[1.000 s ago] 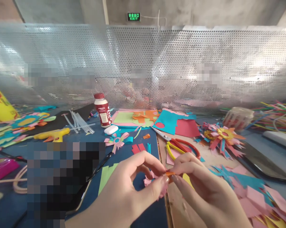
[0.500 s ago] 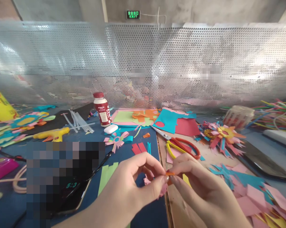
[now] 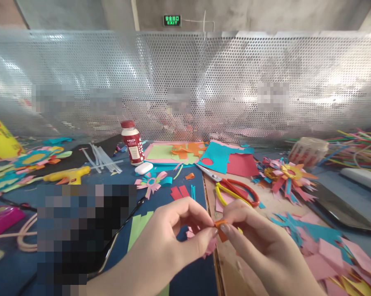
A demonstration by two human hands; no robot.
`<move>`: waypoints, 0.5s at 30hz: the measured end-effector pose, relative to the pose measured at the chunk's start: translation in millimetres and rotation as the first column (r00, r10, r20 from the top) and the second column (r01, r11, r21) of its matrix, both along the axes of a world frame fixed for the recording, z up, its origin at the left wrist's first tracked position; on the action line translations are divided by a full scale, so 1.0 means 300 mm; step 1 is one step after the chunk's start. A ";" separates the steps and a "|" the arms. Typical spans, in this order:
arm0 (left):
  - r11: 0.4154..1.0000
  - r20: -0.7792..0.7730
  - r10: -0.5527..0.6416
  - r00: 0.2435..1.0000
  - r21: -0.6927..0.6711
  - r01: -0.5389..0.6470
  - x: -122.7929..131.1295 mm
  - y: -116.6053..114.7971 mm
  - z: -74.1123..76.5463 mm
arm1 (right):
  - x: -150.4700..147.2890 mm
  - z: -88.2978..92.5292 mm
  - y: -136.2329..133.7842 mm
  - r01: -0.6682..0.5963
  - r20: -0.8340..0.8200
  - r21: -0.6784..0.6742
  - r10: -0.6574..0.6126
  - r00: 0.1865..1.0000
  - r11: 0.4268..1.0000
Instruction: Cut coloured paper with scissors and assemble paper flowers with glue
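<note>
Between my two hands is a small orange paper strip (image 3: 222,233), its lower end hanging below the fingertips. My left hand (image 3: 179,242) pinches its left edge between thumb and forefinger. From the other side, my right hand (image 3: 259,238) grips it the same way, the thumb pressed on its face. Under the fingers, partly hidden, lies a crumpled pink paper piece (image 3: 209,248). Red paper strips (image 3: 179,192) and short blue strips (image 3: 193,192) rest just beyond the left hand. Scissors (image 3: 235,191) with red and yellow handles lie past the right hand.
A bottle (image 3: 131,143) stands behind a white case (image 3: 144,168). At left are a yellow glue gun (image 3: 68,175) and clear glue sticks (image 3: 102,157). Paper flowers (image 3: 288,174), pink paper scraps (image 3: 324,263) and a dark phone (image 3: 342,205) lie right. A perforated metal screen (image 3: 185,74) closes the back.
The orange paper strip has turned in my fingers, so more of its face and lower end show. My right thumb has shifted onto it; both hands stay in nearly the same place.
</note>
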State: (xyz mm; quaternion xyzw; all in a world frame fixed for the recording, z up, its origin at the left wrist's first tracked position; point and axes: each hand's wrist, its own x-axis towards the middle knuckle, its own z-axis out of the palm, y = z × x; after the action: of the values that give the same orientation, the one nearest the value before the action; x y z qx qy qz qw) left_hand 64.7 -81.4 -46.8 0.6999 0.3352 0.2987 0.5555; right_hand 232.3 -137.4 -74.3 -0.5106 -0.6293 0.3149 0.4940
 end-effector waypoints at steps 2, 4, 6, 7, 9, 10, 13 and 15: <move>1.000 0.006 0.000 1.000 -0.006 0.000 0.001 0.002 0.000 | -0.001 0.003 0.000 -0.008 -0.017 -0.020 0.007 1.000 1.000; 1.000 0.000 0.001 1.000 -0.001 -0.001 0.000 0.003 0.000 | -0.002 0.006 0.000 -0.023 -0.036 -0.028 0.022 0.999 0.999; 1.000 -0.012 -0.002 1.000 0.000 0.002 -0.003 0.001 0.000 | -0.002 0.008 -0.001 -0.039 -0.041 -0.022 0.038 0.998 0.999; 1.000 -0.018 -0.004 1.000 -0.001 0.004 -0.005 0.000 0.000 | -0.002 0.008 -0.002 -0.046 -0.043 -0.021 0.045 0.998 0.999; 1.000 -0.019 -0.005 1.000 -0.004 0.005 -0.008 -0.003 -0.001 | -0.001 0.007 -0.005 -0.062 -0.047 -0.027 0.060 0.997 0.998; 1.000 -0.017 -0.004 1.000 -0.003 0.004 -0.009 -0.005 -0.002 | -0.001 0.006 -0.007 -0.069 -0.048 -0.030 0.067 0.997 0.997; 1.000 -0.013 0.003 1.000 0.007 -0.003 -0.011 -0.007 -0.004 | -0.002 0.006 -0.011 -0.067 -0.039 -0.017 0.066 0.997 0.998; 1.000 -0.017 0.005 1.000 0.017 -0.005 -0.010 -0.006 -0.005 | -0.002 0.006 -0.010 -0.058 -0.021 0.015 0.058 0.998 0.998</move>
State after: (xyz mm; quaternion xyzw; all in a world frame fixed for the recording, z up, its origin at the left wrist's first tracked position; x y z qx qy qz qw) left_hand 61.7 -83.1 -48.2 0.7063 0.3391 0.2970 0.5458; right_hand 231.6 -140.5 -72.3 -0.4850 -0.6408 0.3301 0.4952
